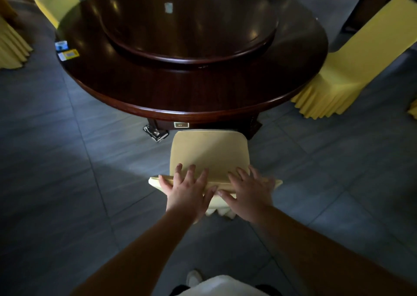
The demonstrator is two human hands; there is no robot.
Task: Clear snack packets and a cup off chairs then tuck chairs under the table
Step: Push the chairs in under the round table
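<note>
A chair with a yellow cover stands in front of me, its seat facing the round dark wooden table. My left hand and my right hand both rest on the top of its backrest, fingers spread over the front, thumbs behind. The seat is bare. Two snack packets, one blue and one yellow, lie on the table's left edge. No cup is in view.
A raised turntable fills the table's middle. Another yellow-covered chair stands at the right, pulled out from the table. A third is at the far left. Grey tiled floor surrounds everything.
</note>
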